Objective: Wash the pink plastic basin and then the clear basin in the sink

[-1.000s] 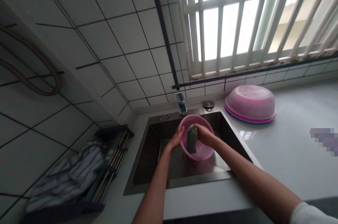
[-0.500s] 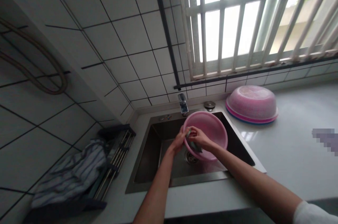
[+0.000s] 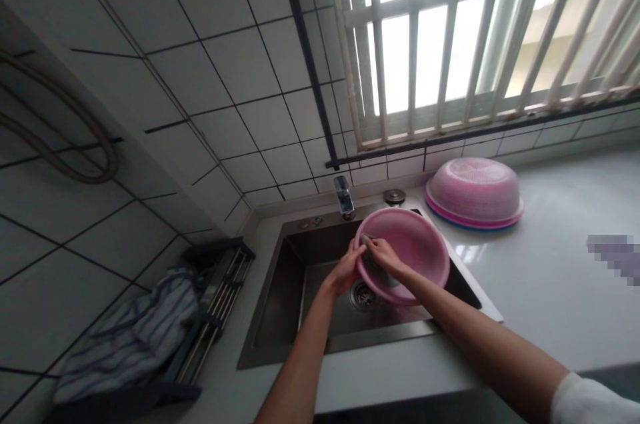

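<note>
A pink plastic basin point(image 3: 420, 247) is tilted over the right half of the steel sink point(image 3: 280, 291). My left hand point(image 3: 346, 267) grips its left rim, thumb on the inner side. Inside the basin, my right hand point(image 3: 383, 256) is closed on a greyish-green cloth point(image 3: 391, 279) and presses it against the left inner wall. Most of the cloth is hidden under that hand and forearm. Below the basin's left edge shows the sink drain point(image 3: 363, 296).
Behind the sink stands a chrome faucet point(image 3: 343, 194), with a round drain plug point(image 3: 395, 197) beside it. Upturned pink baskets point(image 3: 475, 191) rest on the counter at right. At left a rack point(image 3: 220, 304) carries a striped cloth point(image 3: 135, 331). A barred window is above.
The basin has shifted slightly right in the sink. My right hand and the cloth have moved with it along the inner wall, and my left hand still holds the rim.
</note>
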Motion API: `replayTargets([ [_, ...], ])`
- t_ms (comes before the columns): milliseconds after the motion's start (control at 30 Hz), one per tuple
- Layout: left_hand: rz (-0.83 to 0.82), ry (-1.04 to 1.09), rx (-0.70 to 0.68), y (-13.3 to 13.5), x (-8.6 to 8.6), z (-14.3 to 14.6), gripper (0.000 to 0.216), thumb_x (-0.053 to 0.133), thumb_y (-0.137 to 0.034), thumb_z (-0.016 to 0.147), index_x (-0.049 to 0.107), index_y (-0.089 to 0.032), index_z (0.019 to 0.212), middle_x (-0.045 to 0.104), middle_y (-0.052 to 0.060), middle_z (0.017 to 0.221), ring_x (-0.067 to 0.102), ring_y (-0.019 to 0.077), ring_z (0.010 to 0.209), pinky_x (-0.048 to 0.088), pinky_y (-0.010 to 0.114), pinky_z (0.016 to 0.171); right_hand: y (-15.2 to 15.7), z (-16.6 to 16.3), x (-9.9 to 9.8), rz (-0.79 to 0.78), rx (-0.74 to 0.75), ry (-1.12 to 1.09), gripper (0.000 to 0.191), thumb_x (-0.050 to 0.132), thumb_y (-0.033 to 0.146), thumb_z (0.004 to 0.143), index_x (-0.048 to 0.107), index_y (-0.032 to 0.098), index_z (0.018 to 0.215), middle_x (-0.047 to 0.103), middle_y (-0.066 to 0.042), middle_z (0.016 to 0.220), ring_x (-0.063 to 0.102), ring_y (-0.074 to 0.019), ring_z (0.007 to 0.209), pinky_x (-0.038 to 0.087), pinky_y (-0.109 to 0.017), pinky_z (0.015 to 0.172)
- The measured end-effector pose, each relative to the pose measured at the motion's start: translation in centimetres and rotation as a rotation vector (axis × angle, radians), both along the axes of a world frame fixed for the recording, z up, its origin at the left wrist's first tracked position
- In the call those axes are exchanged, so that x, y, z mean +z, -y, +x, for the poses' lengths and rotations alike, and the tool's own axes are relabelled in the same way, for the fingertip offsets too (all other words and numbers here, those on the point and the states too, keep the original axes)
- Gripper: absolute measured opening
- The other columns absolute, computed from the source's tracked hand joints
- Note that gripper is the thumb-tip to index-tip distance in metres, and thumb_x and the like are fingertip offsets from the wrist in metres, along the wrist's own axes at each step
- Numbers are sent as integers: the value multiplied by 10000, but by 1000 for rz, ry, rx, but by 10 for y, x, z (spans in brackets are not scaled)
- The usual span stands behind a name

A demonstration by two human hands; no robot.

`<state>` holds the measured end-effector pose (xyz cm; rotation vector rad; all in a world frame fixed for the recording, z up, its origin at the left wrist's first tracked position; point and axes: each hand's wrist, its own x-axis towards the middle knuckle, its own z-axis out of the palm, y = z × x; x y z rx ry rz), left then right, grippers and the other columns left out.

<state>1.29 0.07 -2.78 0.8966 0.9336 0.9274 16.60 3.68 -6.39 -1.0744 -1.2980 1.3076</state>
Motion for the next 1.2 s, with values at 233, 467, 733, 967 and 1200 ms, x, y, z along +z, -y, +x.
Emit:
replayTargets([
  [233,-188,43,-86,-8,3,-21,604,636,-711,973,742,-127,1086,786,113,808,755,222,680,615,316,698,15,-19,-2,60,413,64,220,758,388,852,706,174,846,689,-38,806,562,-158,686,434,-267,632],
  [467,-84,-3,-84,0,5,-12,497,711,-586,981,779,-166,1239,827,158,1168,774,313,1146,598,412,1028,12,-4,15,41,239,-204,308,804,386,781,679,189,982,708,-38,926,636,-191,839,526,-289,757],
  [733,49,-28,47,-6,-3,-12,566,765,-591,948,741,-190,1347,749,153,1395,655,324,1380,473,451,1213,11,-8,4,59,254,-65,291,826,255,688,710,187,946,727,-34,864,632,-188,756,502,-270,669],
  [967,48,-150,62,-8,-16,-12,647,764,-698,894,773,-145,1231,761,185,1334,641,361,1379,433,500,1237,5,-6,-2,-31,375,35,238,825,312,709,689,160,833,640,12,704,495,-116,611,377,-218,544],
  [1200,106,-106,-5,-2,2,-12,730,896,-365,814,551,-291,1453,733,82,1295,730,259,1141,560,406,1045,5,2,13,-104,219,-237,301,783,446,831,689,180,936,701,-32,860,601,-154,707,481,-254,629],
])
